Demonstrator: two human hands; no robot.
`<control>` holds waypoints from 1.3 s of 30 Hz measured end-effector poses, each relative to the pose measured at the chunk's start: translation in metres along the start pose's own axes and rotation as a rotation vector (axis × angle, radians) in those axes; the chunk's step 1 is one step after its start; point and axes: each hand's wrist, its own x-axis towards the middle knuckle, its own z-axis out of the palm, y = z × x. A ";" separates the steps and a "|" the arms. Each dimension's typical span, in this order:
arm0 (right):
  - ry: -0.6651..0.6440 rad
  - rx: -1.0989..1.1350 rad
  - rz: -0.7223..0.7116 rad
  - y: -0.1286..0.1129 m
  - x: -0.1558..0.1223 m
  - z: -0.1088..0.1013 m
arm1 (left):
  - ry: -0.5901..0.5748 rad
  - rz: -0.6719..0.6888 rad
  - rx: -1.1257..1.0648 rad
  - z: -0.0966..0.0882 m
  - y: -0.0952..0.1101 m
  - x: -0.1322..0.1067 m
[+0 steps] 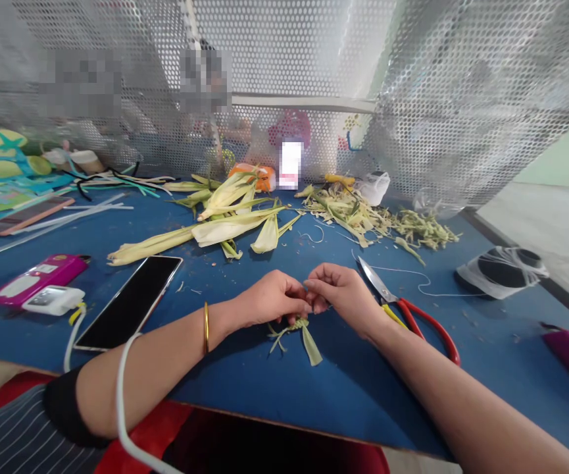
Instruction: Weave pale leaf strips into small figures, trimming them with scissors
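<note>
Over the near middle of the blue table [264,388], my left hand [277,299] pinches a small bundle of pale green corn husk strips [310,343]. Loose ends of the strips hang below its fingers. My right hand [336,289] meets it fingertip to fingertip, closed in a pinch; whatever lies between those fingers is too small to make out. Scissors with red handles [425,322] lie by my right wrist, along with a yellow-handled tool mostly hidden under the forearm. White thread [425,284] runs from a black spool [504,271] toward the scissors.
Whole corn husks [235,227] lie ahead, with a heap of husk scraps [358,210] to their right. A dark-screened phone [131,303] and a purple packet [37,280] sit left. A white cable [121,395] crosses my left arm. A perforated metal screen [304,59] stands behind.
</note>
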 end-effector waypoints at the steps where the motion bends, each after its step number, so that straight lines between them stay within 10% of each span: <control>1: -0.006 0.001 -0.031 -0.003 -0.001 0.000 | 0.005 0.002 -0.005 0.001 0.000 0.000; 16: -0.085 -0.797 -0.286 -0.016 -0.012 -0.028 | 0.109 -0.072 -0.107 0.000 0.007 -0.002; 27: -0.245 -0.708 -0.280 -0.018 -0.016 -0.021 | 0.185 -0.081 -0.162 -0.003 0.004 0.002; 34: -0.009 -0.247 -0.095 -0.006 -0.007 -0.016 | 0.248 0.008 -0.058 -0.003 0.000 0.002; 39: -0.089 -0.149 -0.090 0.009 -0.001 -0.009 | 0.307 0.154 0.163 -0.002 -0.003 0.002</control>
